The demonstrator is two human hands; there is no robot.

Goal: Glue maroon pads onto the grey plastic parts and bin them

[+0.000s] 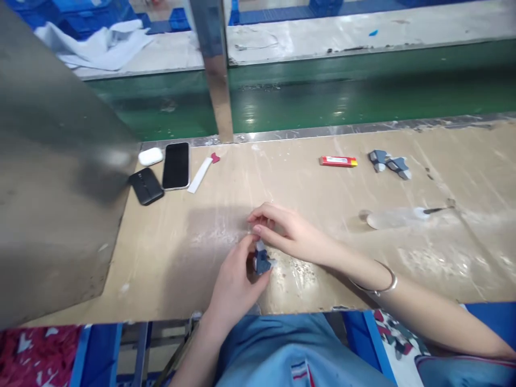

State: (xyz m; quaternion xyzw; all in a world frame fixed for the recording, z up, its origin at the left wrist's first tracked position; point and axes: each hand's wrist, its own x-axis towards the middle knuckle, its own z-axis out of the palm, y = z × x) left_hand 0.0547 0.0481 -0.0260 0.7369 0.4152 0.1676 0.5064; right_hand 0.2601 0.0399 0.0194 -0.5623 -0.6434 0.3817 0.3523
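Near the table's front edge, my left hand [237,277] grips a small dark blue-grey plastic piece [262,262] with pale grey tabs, held between thumb and fingers. Just above it is my right hand [280,228], its fingers curled and thumb drawn in close to the piece's upper end. Whatever those right fingertips pinch is hidden. Two similar blue-grey pieces with pale ends [389,163] lie at the back right. To the right rests a translucent bottle [397,218] on its side, with a thin dark tip.
A red lighter-like stick [338,161] lies at the back. On the left are a phone [176,166], a black flat case [146,186], a white earbud case [150,156] and a white strip [200,175]. A metal panel [60,188] and post [217,91] rise beside a green conveyor [322,102].
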